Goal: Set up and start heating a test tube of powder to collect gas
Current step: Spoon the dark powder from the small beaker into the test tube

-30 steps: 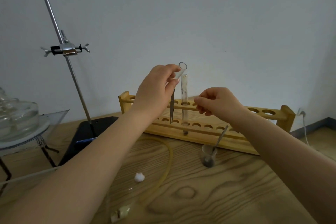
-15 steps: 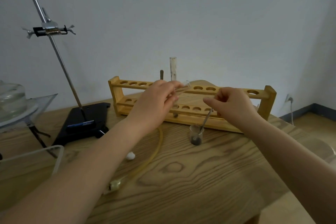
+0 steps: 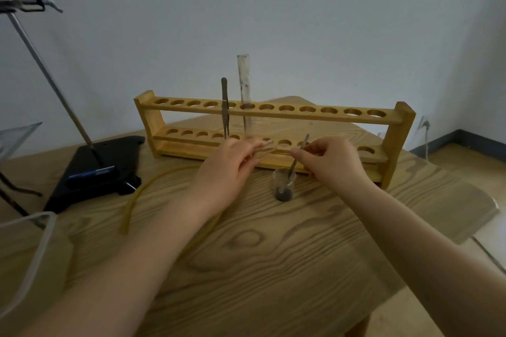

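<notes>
Lowered: tube [image 3: 264, 148] in L hand [image 3: 228, 165].

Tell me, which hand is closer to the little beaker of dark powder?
The right hand: it pinches the spatula standing in the small beaker, just above it. The left hand holds a test tube off to the beaker's left.

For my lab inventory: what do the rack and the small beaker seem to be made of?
Test tube rack: looks like pale wood with a smooth, possibly varnished finish; grain and a yellow tone show. Small beaker: probably clear glass, perhaps plastic; the dark powder shows through its wall.
</notes>
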### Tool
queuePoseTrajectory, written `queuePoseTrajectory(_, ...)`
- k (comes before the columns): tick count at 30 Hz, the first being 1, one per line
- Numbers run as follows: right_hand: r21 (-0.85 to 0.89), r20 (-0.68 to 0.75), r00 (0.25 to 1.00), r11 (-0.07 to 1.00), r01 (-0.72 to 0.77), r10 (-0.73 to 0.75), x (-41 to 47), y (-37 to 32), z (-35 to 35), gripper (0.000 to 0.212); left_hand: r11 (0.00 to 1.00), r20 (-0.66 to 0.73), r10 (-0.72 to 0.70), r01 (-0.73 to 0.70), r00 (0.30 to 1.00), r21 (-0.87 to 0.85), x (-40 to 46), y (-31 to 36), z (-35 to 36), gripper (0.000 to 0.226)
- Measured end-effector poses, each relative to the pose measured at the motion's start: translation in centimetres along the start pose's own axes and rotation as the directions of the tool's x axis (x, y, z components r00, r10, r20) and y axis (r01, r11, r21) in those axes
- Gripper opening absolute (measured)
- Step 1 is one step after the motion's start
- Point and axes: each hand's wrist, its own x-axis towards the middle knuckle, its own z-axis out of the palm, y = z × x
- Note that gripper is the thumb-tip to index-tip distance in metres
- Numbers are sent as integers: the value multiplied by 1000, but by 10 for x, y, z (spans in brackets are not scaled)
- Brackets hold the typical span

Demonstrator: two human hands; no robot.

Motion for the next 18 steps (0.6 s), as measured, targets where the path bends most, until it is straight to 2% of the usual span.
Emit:
queuePoseTrajectory(4, 8, -28, 998, 999, 49, -49, 0, 0, 7, 19, 1000, 18, -4, 4, 1000, -7, 2, -5, 13, 38)
queuePoseTrajectory(8, -18, -93, 980, 984, 177, -178, -5, 0, 9, 14, 1000, 42, -6, 7, 999, -28, 0, -10, 23, 39)
queuePoseTrajectory(13, -99, -162, 910, 924, 369, -381, -14, 7, 12, 7, 1000, 22, 2, -1, 1000, -4, -2, -9, 29, 39)
queuePoseTrajectory(16, -178, -189, 866, 883, 434, -463, -16, 13, 15, 9, 1000, 14, 11, -11, 1000, -2, -2, -6, 30, 39)
queuePoseTrajectory(18, -168, -216, 851, 877, 451, -479, -19, 16, 17, 7, 1000, 13, 22, -22, 1000, -12, -3, -4, 30, 39)
